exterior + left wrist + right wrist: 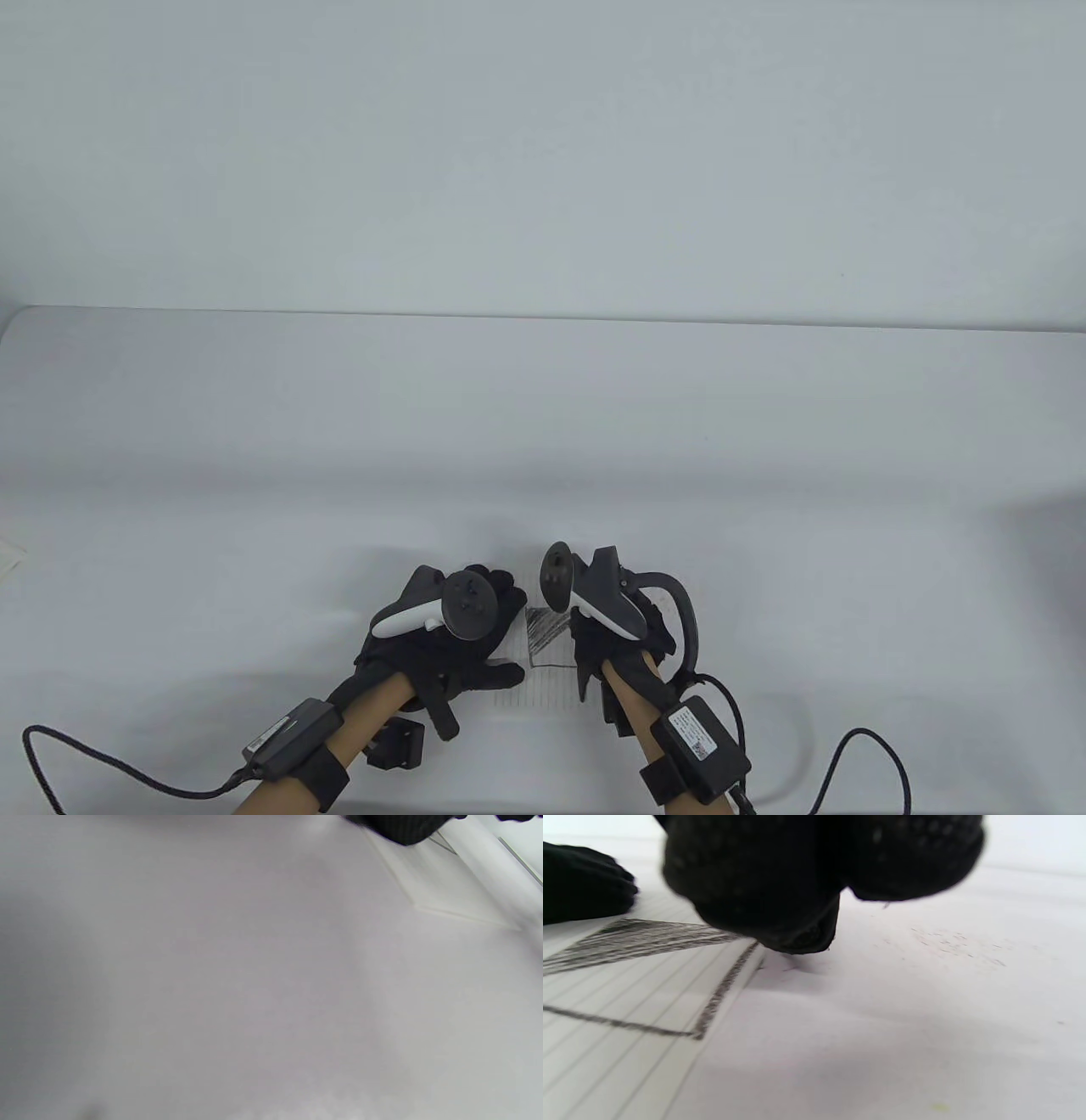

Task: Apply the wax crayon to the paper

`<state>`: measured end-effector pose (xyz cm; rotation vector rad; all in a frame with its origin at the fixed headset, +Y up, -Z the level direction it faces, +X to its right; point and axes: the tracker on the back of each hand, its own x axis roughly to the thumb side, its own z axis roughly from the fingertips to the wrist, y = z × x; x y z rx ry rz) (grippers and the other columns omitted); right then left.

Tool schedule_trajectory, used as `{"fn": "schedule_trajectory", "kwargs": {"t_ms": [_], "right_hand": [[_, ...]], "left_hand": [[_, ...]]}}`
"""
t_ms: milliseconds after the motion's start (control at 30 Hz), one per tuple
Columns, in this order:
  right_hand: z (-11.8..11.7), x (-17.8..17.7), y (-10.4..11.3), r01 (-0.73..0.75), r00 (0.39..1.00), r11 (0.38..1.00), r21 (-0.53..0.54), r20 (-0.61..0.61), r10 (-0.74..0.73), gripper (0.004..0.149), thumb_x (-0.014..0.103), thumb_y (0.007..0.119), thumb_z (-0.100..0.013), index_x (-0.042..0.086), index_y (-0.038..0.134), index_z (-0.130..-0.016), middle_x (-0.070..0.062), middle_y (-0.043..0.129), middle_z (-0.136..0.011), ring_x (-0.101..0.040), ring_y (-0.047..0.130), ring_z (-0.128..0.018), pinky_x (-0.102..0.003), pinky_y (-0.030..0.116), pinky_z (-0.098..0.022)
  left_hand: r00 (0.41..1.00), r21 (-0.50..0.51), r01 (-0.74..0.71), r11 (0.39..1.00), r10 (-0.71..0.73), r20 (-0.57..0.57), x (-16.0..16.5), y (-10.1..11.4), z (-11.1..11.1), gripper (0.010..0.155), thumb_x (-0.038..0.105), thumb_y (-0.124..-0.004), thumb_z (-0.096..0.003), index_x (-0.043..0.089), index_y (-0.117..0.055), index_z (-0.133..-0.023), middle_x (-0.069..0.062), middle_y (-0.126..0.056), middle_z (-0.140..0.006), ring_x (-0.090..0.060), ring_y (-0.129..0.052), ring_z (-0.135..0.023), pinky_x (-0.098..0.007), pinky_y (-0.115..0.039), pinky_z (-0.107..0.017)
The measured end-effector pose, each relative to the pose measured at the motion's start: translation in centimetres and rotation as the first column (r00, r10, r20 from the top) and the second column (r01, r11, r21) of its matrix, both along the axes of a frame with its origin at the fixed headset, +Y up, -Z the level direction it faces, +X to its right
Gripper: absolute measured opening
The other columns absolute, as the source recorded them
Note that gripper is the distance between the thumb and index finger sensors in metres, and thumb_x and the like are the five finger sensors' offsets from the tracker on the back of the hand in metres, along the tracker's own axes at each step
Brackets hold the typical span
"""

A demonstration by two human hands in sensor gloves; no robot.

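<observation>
A lined paper sheet (543, 679) lies at the table's near edge between my hands. It carries a black crayon-shaded patch (547, 630) and a drawn outline below it. My left hand (509, 632) rests flat on the sheet's left part, fingers spread. My right hand (584, 649) is closed at the sheet's right edge. In the right wrist view its fingers (763, 878) grip a dark crayon stub (804, 940) whose tip touches down at the paper's (606, 1056) edge, beside the shading (640, 938). In the left wrist view a paper corner (445, 887) shows under my glove (403, 827).
A small black block (396, 741) lies by my left wrist. Cables (857, 747) trail from both wrist packs along the near edge. A pale sheet corner (10, 556) shows at the far left. The white table (543, 441) stretches back to a wall.
</observation>
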<state>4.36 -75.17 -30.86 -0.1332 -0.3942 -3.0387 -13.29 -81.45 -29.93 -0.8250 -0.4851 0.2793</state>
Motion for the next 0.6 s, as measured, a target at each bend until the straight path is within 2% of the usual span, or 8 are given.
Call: {"fn": "schedule_trajectory", "kwargs": {"t_ms": [33, 133, 233, 367, 433, 500, 567, 600], "right_hand": [[0.4, -0.4, 0.0, 0.045, 0.997, 0.998, -0.034, -0.057, -0.046, 0.040, 0.029, 0.076, -0.052, 0.014, 0.082, -0.088, -0.008, 0.099, -0.058, -0.001, 0.097, -0.019, -0.024, 0.087, -0.016], [1.7, -2.2, -0.4, 0.181, 0.964, 0.938, -0.296, -0.134, -0.228, 0.041, 0.028, 0.075, -0.053, 0.012, 0.079, -0.090, -0.010, 0.098, -0.059, -0.003, 0.096, -0.020, -0.026, 0.086, -0.018], [1.2, -1.9, 0.0, 0.051, 0.987, 0.976, -0.211, -0.138, -0.081, 0.038, 0.030, 0.076, -0.052, 0.021, 0.082, -0.088, -0.007, 0.099, -0.058, -0.002, 0.096, -0.020, -0.025, 0.086, -0.018], [0.1, 0.0, 0.1, -0.035, 0.999, 0.996, -0.077, 0.005, 0.036, 0.039, 0.029, 0.077, -0.052, 0.016, 0.083, -0.088, -0.009, 0.099, -0.057, -0.003, 0.096, -0.019, -0.025, 0.086, -0.017], [0.7, -0.7, 0.1, -0.049, 0.997, 0.998, -0.036, -0.059, 0.046, 0.039, 0.029, 0.077, -0.051, 0.016, 0.083, -0.087, -0.009, 0.099, -0.056, -0.002, 0.096, -0.018, -0.025, 0.086, -0.016], [1.6, -1.9, 0.0, 0.068, 0.978, 0.984, -0.166, -0.182, -0.098, 0.039, 0.029, 0.076, -0.052, 0.016, 0.082, -0.088, -0.008, 0.099, -0.056, -0.001, 0.096, -0.018, -0.024, 0.086, -0.017], [2.2, -3.0, -0.4, 0.189, 0.949, 0.919, -0.347, -0.175, -0.261, 0.040, 0.027, 0.077, -0.052, 0.013, 0.081, -0.089, -0.011, 0.099, -0.056, -0.004, 0.095, -0.019, -0.027, 0.085, -0.017], [2.2, -2.9, -0.3, 0.128, 0.968, 0.946, -0.299, -0.170, -0.185, 0.039, 0.028, 0.077, -0.051, 0.016, 0.081, -0.088, -0.010, 0.098, -0.056, -0.005, 0.095, -0.019, -0.027, 0.085, -0.018]], "left_hand": [[1.000, -0.002, -0.002, 1.000, 0.002, -0.001, 0.0, 0.0, 0.0, 0.089, 0.064, -0.052, -0.0550, 0.040, 0.020, -0.101, 0.016, 0.033, -0.104, -0.015, 0.038, -0.095, -0.050, 0.028, -0.061], [1.000, -0.002, -0.003, 1.000, 0.003, -0.002, 0.0, 0.0, 0.0, 0.089, 0.064, -0.053, -0.0548, 0.041, 0.019, -0.101, 0.016, 0.033, -0.104, -0.014, 0.038, -0.095, -0.050, 0.028, -0.061], [1.000, -0.001, -0.004, 1.000, 0.004, -0.002, 0.0, 0.0, 0.0, 0.089, 0.064, -0.053, -0.0548, 0.041, 0.019, -0.101, 0.016, 0.033, -0.105, -0.014, 0.038, -0.095, -0.049, 0.028, -0.062], [1.000, -0.004, -0.003, 1.000, 0.003, -0.001, 0.0, 0.0, 0.0, 0.089, 0.064, -0.053, -0.0549, 0.041, 0.019, -0.101, 0.016, 0.033, -0.104, -0.015, 0.039, -0.095, -0.050, 0.028, -0.061], [1.000, -0.006, -0.004, 1.000, 0.004, 0.000, 0.0, 0.0, 0.0, 0.089, 0.064, -0.053, -0.0548, 0.041, 0.020, -0.101, 0.016, 0.033, -0.104, -0.014, 0.039, -0.095, -0.049, 0.028, -0.061], [1.000, -0.004, -0.003, 1.000, 0.003, 0.000, 0.0, 0.0, 0.0, 0.089, 0.064, -0.053, -0.0548, 0.041, 0.019, -0.101, 0.016, 0.033, -0.104, -0.014, 0.039, -0.095, -0.050, 0.028, -0.061], [1.000, -0.003, -0.003, 1.000, 0.003, -0.001, 0.0, 0.0, 0.0, 0.089, 0.064, -0.053, -0.0548, 0.041, 0.019, -0.101, 0.016, 0.033, -0.104, -0.014, 0.038, -0.095, -0.050, 0.028, -0.061], [1.000, -0.002, -0.003, 1.000, 0.003, -0.002, 0.0, 0.0, 0.0, 0.089, 0.064, -0.053, -0.0548, 0.041, 0.019, -0.101, 0.016, 0.033, -0.104, -0.014, 0.038, -0.095, -0.050, 0.028, -0.061]]}}
